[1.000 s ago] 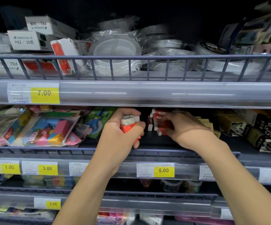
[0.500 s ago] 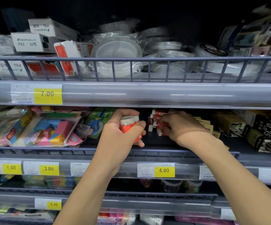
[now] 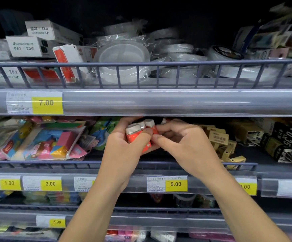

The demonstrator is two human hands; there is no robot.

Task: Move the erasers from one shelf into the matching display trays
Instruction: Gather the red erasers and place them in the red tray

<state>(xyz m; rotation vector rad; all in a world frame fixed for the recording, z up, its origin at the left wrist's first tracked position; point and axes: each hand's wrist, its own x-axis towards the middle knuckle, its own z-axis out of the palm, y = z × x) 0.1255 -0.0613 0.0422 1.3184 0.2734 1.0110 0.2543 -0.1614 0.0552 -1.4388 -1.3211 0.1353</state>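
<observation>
My left hand (image 3: 122,147) grips a small stack of red-sleeved erasers with white ends (image 3: 135,134) at the middle shelf, thumb lying across the front of them. My right hand (image 3: 185,144) meets it from the right and pinches another red eraser (image 3: 154,129) against the stack. Both hands hover just inside the shelf opening, under the upper price rail. One more red-and-white eraser end (image 3: 163,121) peeks out behind my right hand; the remaining pile is hidden.
Colourful bagged eraser sets (image 3: 42,140) lie on the left of the same shelf, tan small boxes (image 3: 223,142) and black boxes (image 3: 286,140) on the right. A low wire rail (image 3: 54,164) fronts the shelf. Tape rolls (image 3: 122,60) and white boxes (image 3: 29,46) fill the shelf above.
My right hand left the eraser pile at the back and came left with an eraser to meet my left hand. The stack in my left hand is now bigger.
</observation>
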